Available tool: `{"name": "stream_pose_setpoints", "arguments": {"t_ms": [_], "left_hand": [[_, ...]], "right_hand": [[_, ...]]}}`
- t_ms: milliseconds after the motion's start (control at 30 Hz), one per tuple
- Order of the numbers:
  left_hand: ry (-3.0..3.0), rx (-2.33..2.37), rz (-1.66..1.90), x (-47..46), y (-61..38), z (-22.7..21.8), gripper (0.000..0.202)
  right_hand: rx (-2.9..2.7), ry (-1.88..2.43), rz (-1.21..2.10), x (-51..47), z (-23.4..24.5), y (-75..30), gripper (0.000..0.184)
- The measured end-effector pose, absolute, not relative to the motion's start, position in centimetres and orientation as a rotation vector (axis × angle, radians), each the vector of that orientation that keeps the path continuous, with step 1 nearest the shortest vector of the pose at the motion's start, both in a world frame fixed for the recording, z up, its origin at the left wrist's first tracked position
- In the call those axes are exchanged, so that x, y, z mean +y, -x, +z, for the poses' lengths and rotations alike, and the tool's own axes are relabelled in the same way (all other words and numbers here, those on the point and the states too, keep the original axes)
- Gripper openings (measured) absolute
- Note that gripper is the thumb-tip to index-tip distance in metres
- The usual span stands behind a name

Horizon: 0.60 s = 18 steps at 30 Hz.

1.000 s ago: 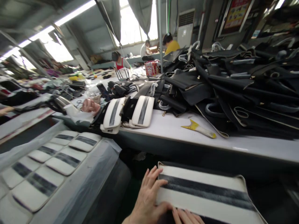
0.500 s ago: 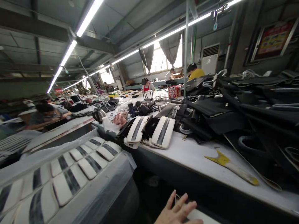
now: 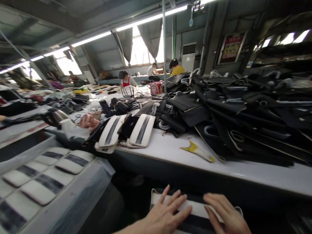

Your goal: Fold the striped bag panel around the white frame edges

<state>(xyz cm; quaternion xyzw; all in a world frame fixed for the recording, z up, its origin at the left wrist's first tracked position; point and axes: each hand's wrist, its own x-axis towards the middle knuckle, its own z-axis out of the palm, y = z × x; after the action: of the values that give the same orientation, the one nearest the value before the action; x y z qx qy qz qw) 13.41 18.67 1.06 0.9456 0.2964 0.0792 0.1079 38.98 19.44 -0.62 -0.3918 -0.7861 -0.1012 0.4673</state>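
Note:
A white panel with a dark stripe [image 3: 197, 209], like a bag flap, lies low in front of me. My left hand [image 3: 165, 211] rests on its left part, fingers spread flat. Over its right part is my right hand [image 3: 227, 211], fingers stretched out and thumb apart, with white panel showing between. My hands hide much of the panel. A thin pale loop [image 3: 239, 210] shows beside my right hand. Similar striped white pieces [image 3: 142, 130] are stacked on the worktable [image 3: 168, 148] beyond.
Several striped panels [image 3: 75, 161] lie in rows on a plastic-covered surface at left. A yellow-and-white tool [image 3: 197, 151] lies near the table's front edge. Black bag parts [image 3: 234, 110] are heaped at right. A pink fan [image 3: 89, 121] and a kettle [image 3: 55, 117] stand at left. Co-workers sit farther back.
My view has swung to the right. One hand was low in the frame; now both are in view on the striped panel, which shows much more.

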Motion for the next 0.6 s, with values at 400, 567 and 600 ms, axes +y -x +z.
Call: {"name": "stream_pose_setpoints", "arguments": {"t_ms": [400, 567, 600], "left_hand": [[-2.535, 0.687, -0.006, 19.9, -19.5, 2.1, 0.112], [-2.611, 0.606, 0.016, 20.4, -22.1, 1.2, 0.119], [-2.624, 0.583, 0.015, 20.4, -22.6, 1.1, 0.119]], "right_hand": [[-2.236, 1.803, -0.002, 38.2, -1.3, -40.0, 0.022], [-2.17, 1.896, 0.253, 36.0, -0.8, -41.1, 0.026], [-2.135, 1.902, 0.312, 34.6, -0.5, -41.8, 0.027]]}}
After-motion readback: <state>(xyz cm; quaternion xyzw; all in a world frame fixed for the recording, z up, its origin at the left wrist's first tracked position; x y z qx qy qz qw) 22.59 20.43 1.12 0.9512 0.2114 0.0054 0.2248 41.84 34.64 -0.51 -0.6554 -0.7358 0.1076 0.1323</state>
